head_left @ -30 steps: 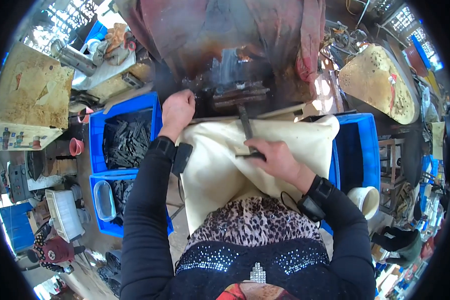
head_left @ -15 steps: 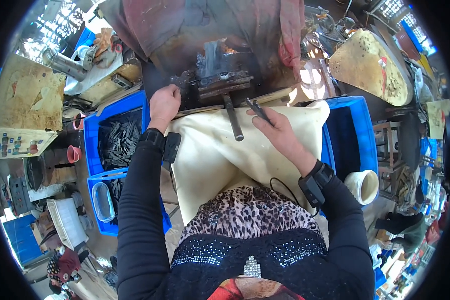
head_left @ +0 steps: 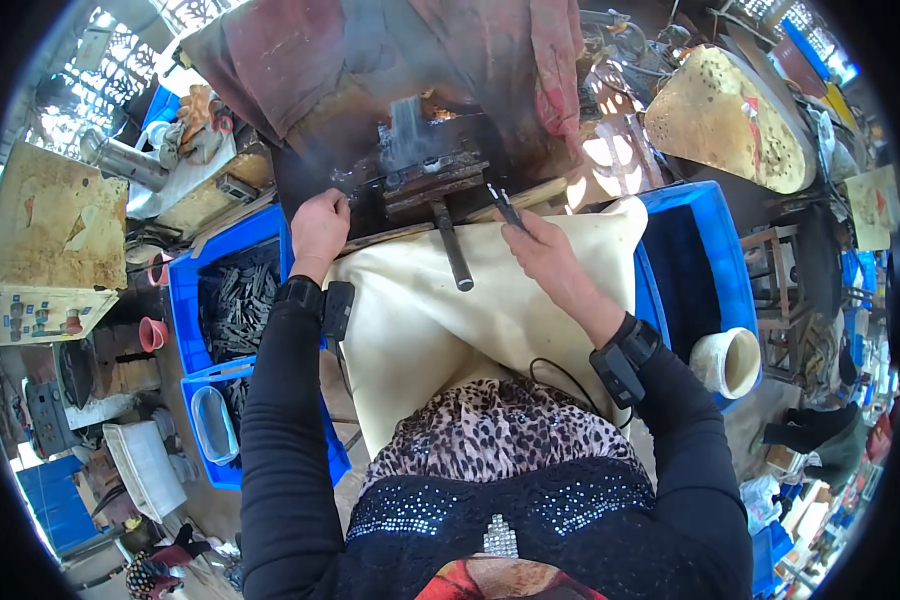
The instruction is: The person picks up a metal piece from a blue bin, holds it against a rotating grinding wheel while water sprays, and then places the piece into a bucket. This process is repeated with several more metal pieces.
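Note:
My right hand (head_left: 548,255) grips a slim dark metal piece (head_left: 508,207) with two bright, prong-like tips pointing up and away from me. It hovers over the cream apron, right of the machine's round bar handle (head_left: 452,250), and does not touch it. At the left, my left hand (head_left: 320,232) is closed in a fist by the machine's near edge; anything inside it is hidden. Between the hands sits a rusty, dirty metal fixture (head_left: 435,185), from which the handle sticks out toward me. A greyish, blurred spray or plate (head_left: 405,138) shows just behind it.
Left of me, a blue bin (head_left: 183,300) holds many slim dark metal pieces; a second blue bin with a clear tub (head_left: 213,424) adjoins it. On the right stand another blue bin (head_left: 735,250) and a whitish pot (head_left: 725,363). Reddish cloth (head_left: 300,60) drapes the machine.
My right hand has turned the metal piece so its tips point more upward. The whole view has shifted slightly. My left hand remains a fist by the machine's edge.

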A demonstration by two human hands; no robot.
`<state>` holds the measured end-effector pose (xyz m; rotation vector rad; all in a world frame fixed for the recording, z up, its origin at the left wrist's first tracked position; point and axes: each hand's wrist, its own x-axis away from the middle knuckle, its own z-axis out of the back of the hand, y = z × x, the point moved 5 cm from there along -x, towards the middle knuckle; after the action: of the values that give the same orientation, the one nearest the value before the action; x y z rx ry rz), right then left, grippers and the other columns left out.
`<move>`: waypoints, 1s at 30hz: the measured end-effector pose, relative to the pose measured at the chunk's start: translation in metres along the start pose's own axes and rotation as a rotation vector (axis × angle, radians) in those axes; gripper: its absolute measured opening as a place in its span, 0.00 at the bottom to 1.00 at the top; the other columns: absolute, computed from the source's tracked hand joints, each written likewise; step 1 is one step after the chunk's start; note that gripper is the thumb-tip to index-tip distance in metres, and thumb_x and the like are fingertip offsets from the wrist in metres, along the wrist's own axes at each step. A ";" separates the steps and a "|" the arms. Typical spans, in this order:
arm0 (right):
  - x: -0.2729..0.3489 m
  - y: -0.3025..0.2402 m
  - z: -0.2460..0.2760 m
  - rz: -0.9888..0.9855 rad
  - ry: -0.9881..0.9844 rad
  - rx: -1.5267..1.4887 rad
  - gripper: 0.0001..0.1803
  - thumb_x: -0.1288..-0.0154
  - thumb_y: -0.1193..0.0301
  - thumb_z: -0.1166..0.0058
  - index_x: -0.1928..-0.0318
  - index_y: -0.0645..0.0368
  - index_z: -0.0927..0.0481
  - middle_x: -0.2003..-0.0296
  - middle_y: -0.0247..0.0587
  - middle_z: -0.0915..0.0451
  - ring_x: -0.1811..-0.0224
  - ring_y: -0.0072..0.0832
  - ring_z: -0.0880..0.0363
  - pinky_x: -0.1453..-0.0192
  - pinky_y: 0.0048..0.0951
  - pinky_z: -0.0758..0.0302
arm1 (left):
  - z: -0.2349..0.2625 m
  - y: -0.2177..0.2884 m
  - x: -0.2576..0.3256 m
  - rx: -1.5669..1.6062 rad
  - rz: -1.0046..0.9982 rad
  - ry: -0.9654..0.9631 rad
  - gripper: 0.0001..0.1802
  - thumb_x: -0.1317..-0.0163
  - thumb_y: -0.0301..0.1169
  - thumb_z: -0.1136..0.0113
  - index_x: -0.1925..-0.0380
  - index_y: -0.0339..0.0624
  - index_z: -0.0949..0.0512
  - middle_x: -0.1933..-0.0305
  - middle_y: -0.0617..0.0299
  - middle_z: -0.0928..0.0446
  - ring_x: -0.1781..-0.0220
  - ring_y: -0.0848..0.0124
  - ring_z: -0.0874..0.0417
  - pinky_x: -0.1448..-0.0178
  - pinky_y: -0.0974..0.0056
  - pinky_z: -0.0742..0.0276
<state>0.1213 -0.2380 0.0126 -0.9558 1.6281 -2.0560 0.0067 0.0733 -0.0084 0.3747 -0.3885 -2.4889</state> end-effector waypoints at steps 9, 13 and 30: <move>0.023 -0.023 -0.023 0.333 -0.079 0.445 0.20 0.33 0.64 0.42 0.44 0.57 0.24 0.75 0.34 0.27 0.75 0.22 0.26 0.69 0.28 0.27 | 0.000 -0.005 -0.003 -0.002 -0.002 -0.018 0.10 0.38 0.36 0.45 0.68 0.44 0.19 0.64 0.52 0.18 0.58 0.50 0.18 0.54 0.49 0.22; 0.036 -0.029 -0.048 0.663 -0.248 0.719 0.22 0.41 0.65 0.37 0.46 0.55 0.24 0.70 0.42 0.21 0.72 0.37 0.20 0.67 0.37 0.23 | 0.001 -0.003 0.000 0.003 0.000 0.003 0.10 0.38 0.37 0.45 0.68 0.44 0.19 0.63 0.52 0.18 0.57 0.51 0.18 0.53 0.49 0.22; -0.104 -0.168 -0.071 0.912 0.124 0.755 0.15 0.36 0.64 0.42 0.53 0.59 0.21 0.66 0.56 0.18 0.60 0.52 0.20 0.59 0.44 0.23 | 0.007 -0.005 0.003 0.025 0.020 0.025 0.10 0.38 0.36 0.46 0.69 0.43 0.21 0.64 0.52 0.19 0.57 0.51 0.19 0.53 0.49 0.23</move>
<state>0.1695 -0.0736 0.1341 0.1705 0.8851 -1.7801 -0.0003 0.0766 -0.0039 0.4093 -0.4117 -2.4592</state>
